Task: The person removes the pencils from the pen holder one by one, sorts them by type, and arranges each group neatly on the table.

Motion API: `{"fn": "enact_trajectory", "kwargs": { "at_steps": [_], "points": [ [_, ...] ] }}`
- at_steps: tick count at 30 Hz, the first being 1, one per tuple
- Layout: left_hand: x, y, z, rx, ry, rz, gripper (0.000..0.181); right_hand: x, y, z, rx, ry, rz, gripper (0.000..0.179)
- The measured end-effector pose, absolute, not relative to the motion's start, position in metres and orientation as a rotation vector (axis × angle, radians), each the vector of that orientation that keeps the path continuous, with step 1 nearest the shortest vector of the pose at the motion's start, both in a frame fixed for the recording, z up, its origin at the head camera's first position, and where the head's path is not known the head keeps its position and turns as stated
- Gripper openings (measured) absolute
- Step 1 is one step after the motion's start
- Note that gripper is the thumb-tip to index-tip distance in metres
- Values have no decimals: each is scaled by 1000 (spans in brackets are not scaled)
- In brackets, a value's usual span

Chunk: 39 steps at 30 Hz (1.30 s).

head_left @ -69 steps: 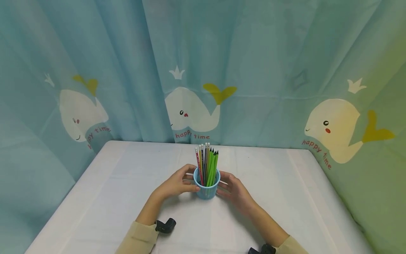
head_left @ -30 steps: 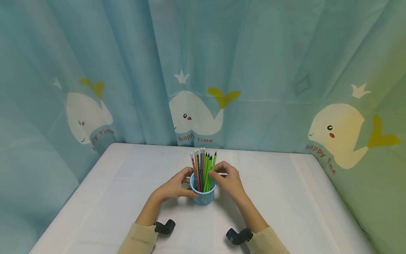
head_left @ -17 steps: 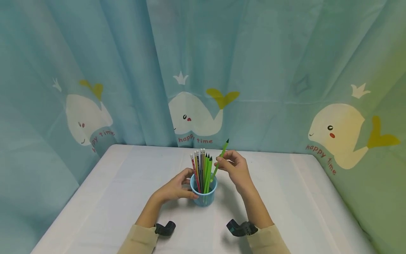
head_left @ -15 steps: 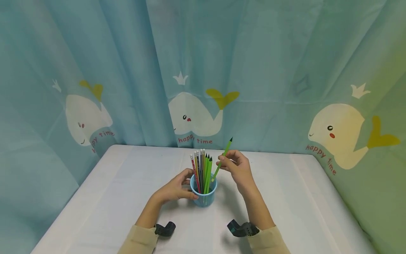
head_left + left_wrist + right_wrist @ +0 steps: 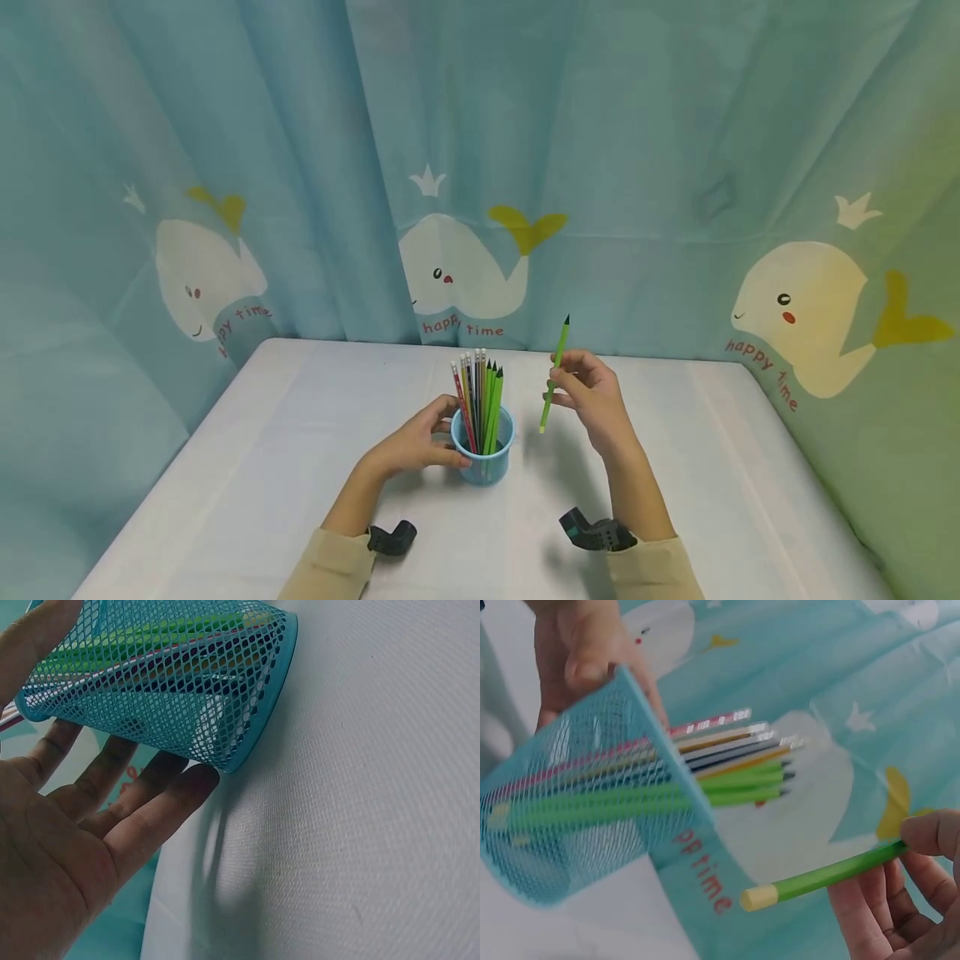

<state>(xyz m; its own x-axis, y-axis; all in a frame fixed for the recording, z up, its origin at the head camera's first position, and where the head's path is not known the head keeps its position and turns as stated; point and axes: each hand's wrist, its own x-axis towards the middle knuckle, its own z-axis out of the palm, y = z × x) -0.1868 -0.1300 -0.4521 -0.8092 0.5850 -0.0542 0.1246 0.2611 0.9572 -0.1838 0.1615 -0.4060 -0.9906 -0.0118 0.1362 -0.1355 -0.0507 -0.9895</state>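
Note:
A light-blue mesh pencil cup [image 5: 483, 470] stands upright on the white table. My left hand [image 5: 411, 442] holds its left side, thumb at the front of the rim and fingers along the mesh wall [image 5: 161, 697]. Inside lean several green pencils [image 5: 493, 408] with black points upward, beside patterned pencils [image 5: 705, 742] with white eraser ends up. To the right of the cup, my right hand [image 5: 596, 398] pinches one green pencil [image 5: 825, 875] between thumb and fingers. That pencil is raised above the table, black tip up and pale yellow end down.
The white table [image 5: 360, 375] reaches back to a blue-green curtain [image 5: 637, 167] printed with whales. Dark wrist cameras stick out from both wrists, the left one [image 5: 393, 538] and the right one [image 5: 596, 532], low over the table.
My right hand has left the cup's side, taken hold of a green pencil, drawn it up out of the cup and carried it right. The left hand stays at the cup.

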Motion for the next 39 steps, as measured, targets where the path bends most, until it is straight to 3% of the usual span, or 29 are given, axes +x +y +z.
{"fn": "enact_trajectory", "kwargs": {
  "at_steps": [10,23,39],
  "points": [
    [-187,-129,-453,631,2153,1575,78,-198,168,-437,-6,-2264,2125,38],
    [-188,-128,-454,639,2139,1606,76,-208,171,-475,-147,-2448,1964,36],
    [-188,-125,-456,618,2169,1607,77,-210,165,-488,-211,-2654,1707,37]
  ]
}}
